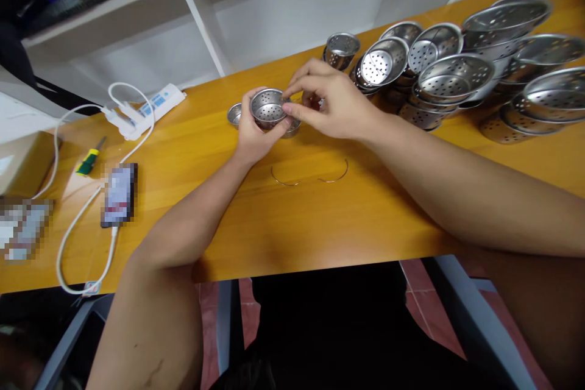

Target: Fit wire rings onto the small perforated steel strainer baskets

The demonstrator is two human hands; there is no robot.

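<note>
My left hand (253, 134) grips a small perforated steel strainer cup (269, 107) from below and the left. My right hand (329, 103) pinches the cup's right rim with thumb and forefinger. Both hands hover just above the wooden table (292, 219). A second small steel cup (234, 114) sits just left of the held one. Another lies partly hidden under my hands. Two thin curved wire pieces (311, 178) lie on the table in front of my hands.
A pile of several perforated steel strainer cups (457, 76) fills the right back of the table. At the left lie a white power strip (146, 106) with cable, a yellow-green screwdriver (89, 159) and a phone (119, 194). White shelving stands behind.
</note>
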